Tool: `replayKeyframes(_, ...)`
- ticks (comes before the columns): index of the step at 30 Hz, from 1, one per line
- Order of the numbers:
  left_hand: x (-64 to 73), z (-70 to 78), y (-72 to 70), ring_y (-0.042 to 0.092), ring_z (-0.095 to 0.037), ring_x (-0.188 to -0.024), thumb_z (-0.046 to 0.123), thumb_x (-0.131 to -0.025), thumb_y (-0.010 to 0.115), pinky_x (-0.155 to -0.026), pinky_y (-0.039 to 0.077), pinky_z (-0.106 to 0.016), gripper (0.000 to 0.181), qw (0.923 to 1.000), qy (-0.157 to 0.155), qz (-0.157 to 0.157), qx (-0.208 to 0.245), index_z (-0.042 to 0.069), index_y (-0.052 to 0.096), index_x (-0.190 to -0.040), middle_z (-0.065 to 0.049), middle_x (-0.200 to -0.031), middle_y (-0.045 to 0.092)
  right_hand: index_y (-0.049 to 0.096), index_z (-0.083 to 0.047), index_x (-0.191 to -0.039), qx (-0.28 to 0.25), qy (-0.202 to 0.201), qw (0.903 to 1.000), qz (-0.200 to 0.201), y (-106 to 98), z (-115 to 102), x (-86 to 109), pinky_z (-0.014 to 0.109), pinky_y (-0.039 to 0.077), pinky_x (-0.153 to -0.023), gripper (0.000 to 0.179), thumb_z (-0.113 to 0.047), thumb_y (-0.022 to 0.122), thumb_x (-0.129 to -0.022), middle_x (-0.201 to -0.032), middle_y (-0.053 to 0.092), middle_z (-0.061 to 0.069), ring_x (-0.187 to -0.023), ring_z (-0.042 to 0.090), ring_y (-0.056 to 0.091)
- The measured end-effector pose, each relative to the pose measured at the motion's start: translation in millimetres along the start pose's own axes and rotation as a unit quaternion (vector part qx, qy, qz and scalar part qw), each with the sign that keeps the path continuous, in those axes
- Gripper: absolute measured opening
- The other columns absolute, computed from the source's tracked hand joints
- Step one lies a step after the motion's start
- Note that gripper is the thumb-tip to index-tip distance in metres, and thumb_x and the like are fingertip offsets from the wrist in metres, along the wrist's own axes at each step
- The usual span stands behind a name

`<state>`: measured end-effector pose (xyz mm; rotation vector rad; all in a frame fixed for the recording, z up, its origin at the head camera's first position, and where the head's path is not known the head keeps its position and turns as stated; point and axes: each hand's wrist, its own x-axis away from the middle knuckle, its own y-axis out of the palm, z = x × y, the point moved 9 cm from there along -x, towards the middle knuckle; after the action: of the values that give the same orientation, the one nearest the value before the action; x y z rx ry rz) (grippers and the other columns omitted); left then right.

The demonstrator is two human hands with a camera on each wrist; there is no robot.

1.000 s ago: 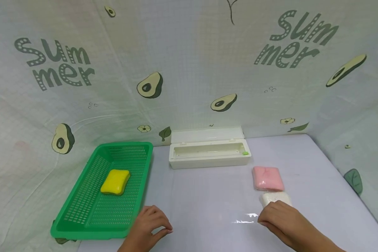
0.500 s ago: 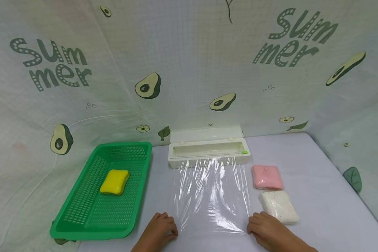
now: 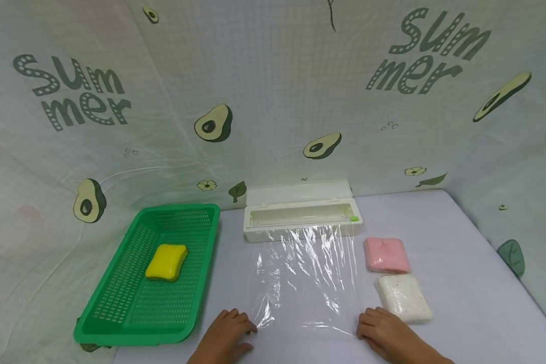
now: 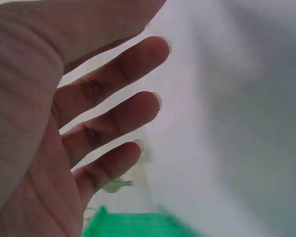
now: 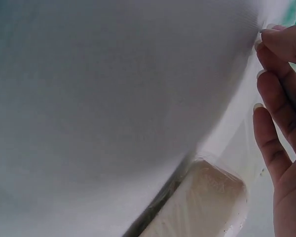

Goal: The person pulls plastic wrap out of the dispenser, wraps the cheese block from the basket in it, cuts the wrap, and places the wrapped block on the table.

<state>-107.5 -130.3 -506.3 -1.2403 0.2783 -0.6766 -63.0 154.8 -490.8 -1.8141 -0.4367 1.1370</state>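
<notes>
A sheet of clear cling film (image 3: 307,283) runs from the front of a long white box (image 3: 300,235) towards me over the table. At its near right corner, my right hand (image 3: 384,331) pinches the film between thumb and fingertips; the right wrist view shows creases meeting at those tips. My left hand (image 3: 225,336) is by the near left corner, thumb apart from the fingers, which are spread loosely in the left wrist view. Beside my right hand lies a white, soap-like block (image 3: 405,298) in clear wrap. A wrapped pink block (image 3: 387,255) lies just behind it.
A green plastic basket (image 3: 205,273) stands to the left, with a yellow block (image 3: 166,263) inside. The white box has its lid (image 3: 300,192) raised against the patterned cloth backdrop (image 3: 273,91). Down the right side, the cloth borders the table.
Both hands came closer to the film's near corners, uncovering the white block, and the film became plainly visible. Since half a second ago my left fingers have parted and the film's left side has slackened.
</notes>
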Motion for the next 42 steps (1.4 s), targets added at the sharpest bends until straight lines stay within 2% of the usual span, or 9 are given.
replayKeyframes(4,4.0,4.0,-28.3,0.048,-0.004,-0.079,0.034,-0.074,0.076,-0.074,0.042,-0.029,0.031,1.0,-0.003,0.007,0.002,0.026,0.067,-0.102,0.02,-0.087,0.057,0.059,-0.024,-0.077,0.002,-0.003,1.0,0.005,-0.1,0.6,1.9,0.022,0.035,-0.067,0.031,-0.03,0.038,-0.099,-0.084,0.051,-0.014,-0.075,0.005,0.047)
replayKeyframes(10,17.7,-5.9,-96.4,0.046,-0.003,-0.08,0.029,-0.079,0.073,-0.072,0.041,-0.026,0.03,0.9938,-0.005,0.104,0.037,0.027,0.062,-0.107,0.025,-0.087,0.051,0.06,-0.024,-0.077,0.001,-0.008,1.0,0.0,-0.8,0.0,3.5,0.023,0.037,-0.067,0.012,-0.026,0.056,-0.088,-0.085,0.051,-0.014,-0.076,0.005,0.048)
replayKeyframes(13,23.7,-21.7,-133.8,0.049,-0.003,-0.081,0.023,-0.076,0.076,-0.072,0.042,-0.027,0.031,0.9823,0.009,0.185,0.028,0.025,0.064,-0.104,0.024,-0.089,0.054,0.06,-0.023,-0.076,0.005,-0.017,0.9998,0.002,-2.4,-1.6,3.0,0.023,0.037,-0.067,0.006,-0.021,0.065,-0.075,-0.084,0.052,-0.014,-0.076,0.005,0.049)
replayKeyframes(15,25.0,-39.4,-153.3,0.052,-0.004,-0.078,0.022,-0.074,0.077,-0.069,0.043,-0.027,0.03,0.9758,0.01,0.218,0.009,0.021,0.066,-0.102,0.019,-0.088,0.059,0.061,-0.023,-0.077,0.002,-0.023,0.9997,0.004,-3.5,-2.7,3.0,0.023,0.037,-0.065,0.005,-0.02,0.066,-0.077,-0.084,0.053,-0.014,-0.075,0.006,0.049)
replayKeyframes(18,22.5,-76.5,-168.8,0.054,-0.01,-0.077,0.022,-0.074,0.078,-0.065,0.043,-0.029,0.032,0.9734,-0.002,0.229,-0.008,0.015,0.067,-0.103,0.008,-0.089,0.063,0.063,-0.022,-0.077,-0.003,-0.018,0.9998,0.002,-4.2,-2.8,2.6,0.022,0.037,-0.065,0.003,-0.021,0.065,-0.079,-0.083,0.053,-0.014,-0.075,0.005,0.048)
replayKeyframes(22,17.6,-130.6,-165.6,0.055,-0.026,-0.088,0.022,-0.076,0.076,-0.072,0.045,-0.043,0.04,0.9813,-0.067,0.18,0.003,0.006,0.063,-0.111,-0.008,-0.101,0.062,0.063,-0.022,-0.076,-0.002,-0.011,0.9999,-0.002,-3.7,-2.5,2.4,0.022,0.037,-0.067,0.011,-0.024,0.059,-0.086,-0.081,0.053,-0.015,-0.074,0.004,0.048)
replayKeyframes(28,12.4,-185.2,-145.6,0.049,-0.041,-0.1,0.017,-0.071,0.08,-0.077,0.042,-0.055,0.064,0.9869,-0.124,0.102,-0.011,-0.002,0.052,-0.125,-0.023,-0.117,0.052,0.062,-0.023,-0.075,-0.005,-0.017,0.9998,0.005,-2.1,-3.5,2.3,0.022,0.037,-0.068,0.033,-0.029,0.04,-0.099,-0.081,0.053,-0.015,-0.074,0.005,0.049)
replayKeyframes(38,2.6,-224.1,-112.9,0.037,-0.053,-0.114,0.01,-0.064,0.083,-0.083,0.038,-0.062,0.084,0.9869,-0.158,0.012,-0.032,-0.006,0.04,-0.134,-0.033,-0.133,0.037,0.063,-0.024,-0.071,-0.003,-0.002,1.0,-0.005,1.3,-3.2,2.6,0.02,0.036,-0.069,0.046,-0.032,0.028,-0.101,-0.079,0.052,-0.016,-0.073,0.003,0.048)
replayKeyframes(42,0.6,-230.6,-108.4,0.034,-0.054,-0.116,0.009,-0.067,0.079,-0.082,0.037,-0.064,0.082,0.9847,-0.171,-0.01,-0.031,-0.005,0.037,-0.136,-0.033,-0.136,0.033,0.063,-0.024,-0.072,-0.002,-0.006,0.9999,-0.008,1.2,-3.5,1.6,0.02,0.036,-0.069,0.03,-0.027,0.044,-0.095,-0.08,0.052,-0.016,-0.073,0.003,0.048)
